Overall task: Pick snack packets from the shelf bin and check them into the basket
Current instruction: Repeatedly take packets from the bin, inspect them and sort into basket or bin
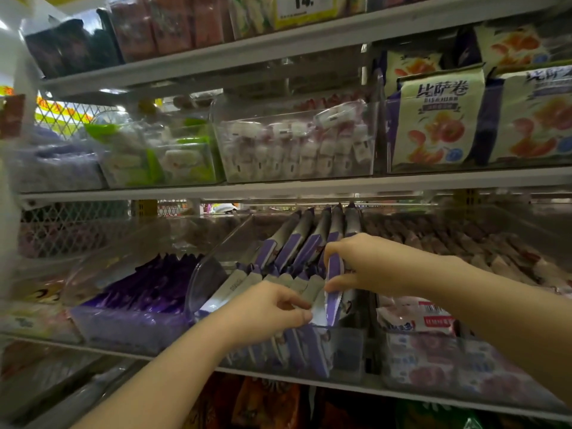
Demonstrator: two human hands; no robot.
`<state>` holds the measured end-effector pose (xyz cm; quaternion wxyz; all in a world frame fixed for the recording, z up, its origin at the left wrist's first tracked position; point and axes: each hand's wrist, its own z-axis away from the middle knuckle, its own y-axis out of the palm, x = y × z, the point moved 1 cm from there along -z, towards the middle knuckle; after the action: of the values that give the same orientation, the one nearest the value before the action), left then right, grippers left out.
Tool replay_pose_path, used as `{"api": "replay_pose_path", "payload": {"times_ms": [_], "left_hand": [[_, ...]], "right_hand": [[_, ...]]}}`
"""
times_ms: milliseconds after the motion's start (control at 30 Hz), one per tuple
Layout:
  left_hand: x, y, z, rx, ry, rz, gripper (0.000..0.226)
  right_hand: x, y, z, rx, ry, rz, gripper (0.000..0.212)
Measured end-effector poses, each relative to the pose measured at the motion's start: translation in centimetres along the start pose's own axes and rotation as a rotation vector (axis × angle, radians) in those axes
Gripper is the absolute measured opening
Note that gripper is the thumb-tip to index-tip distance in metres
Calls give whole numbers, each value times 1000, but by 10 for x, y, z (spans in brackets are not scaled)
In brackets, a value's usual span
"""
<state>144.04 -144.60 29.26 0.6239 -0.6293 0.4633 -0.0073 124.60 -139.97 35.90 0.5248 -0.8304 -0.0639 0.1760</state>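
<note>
A clear plastic shelf bin (204, 283) on the lower shelf holds rows of purple-and-white snack packets (297, 246) standing on edge. My right hand (368, 263) pinches one purple packet (335, 292) between thumb and fingers, holding it at the right side of the bin. My left hand (266, 311) reaches in from below and pinches the white lower edge of that same packet with its fingertips. No basket is in view.
A bin of dark purple packets (145, 292) sits to the left, and pink-and-white packets (418, 314) fill a bin to the right. The shelf above carries clear bins of white sweets (297, 147) and large pizza-roll bags (439, 119). The shelf edge (278, 188) runs overhead.
</note>
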Motion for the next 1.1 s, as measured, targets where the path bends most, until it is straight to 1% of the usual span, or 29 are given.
{"api": "replay_pose_path", "payload": {"times_ms": [100,167,233,333,433,500,633,733,833,900,933,967,1000,1033,1100], "left_hand": [[-6,3,-4,-45,-42,-38,20],[-13,8,-11,-95,-75,-121,31],[-21,11,-16,-62,-121,-189,41],[-26,7,-19,21,-181,-224,41],[-25,2,-18,61,-181,-188,32],[-23,4,-16,54,-162,-137,25],[-19,10,-9,-62,-107,-64,24],[-17,11,-5,-142,-99,-49,26],[-22,16,-2,-173,-126,-112,25],[-25,19,0,-228,-121,-219,24],[-26,20,2,-286,-87,-302,21],[-27,20,4,-363,-20,-375,15],[-28,20,6,-427,68,-395,6],[-28,21,7,-457,159,-367,6],[-31,25,5,-396,284,-204,19]], "right_hand": [[1,1,1,-9,-22,40,46],[7,5,2,7,-67,110,43],[12,9,4,27,-102,183,43],[14,6,12,44,-136,180,42],[18,4,20,104,-214,129,33],[24,5,25,117,-287,152,29],[29,7,31,78,-329,170,21],[32,15,32,85,-349,221,20],[32,24,36,78,-324,279,21],[33,22,40,70,-297,237,26],[33,19,41,59,-279,188,30],[33,15,42,38,-259,128,31],[30,9,42,0,-240,82,32],[25,4,42,-67,-222,55,31],[12,-7,39,-241,-153,17,27]]}}
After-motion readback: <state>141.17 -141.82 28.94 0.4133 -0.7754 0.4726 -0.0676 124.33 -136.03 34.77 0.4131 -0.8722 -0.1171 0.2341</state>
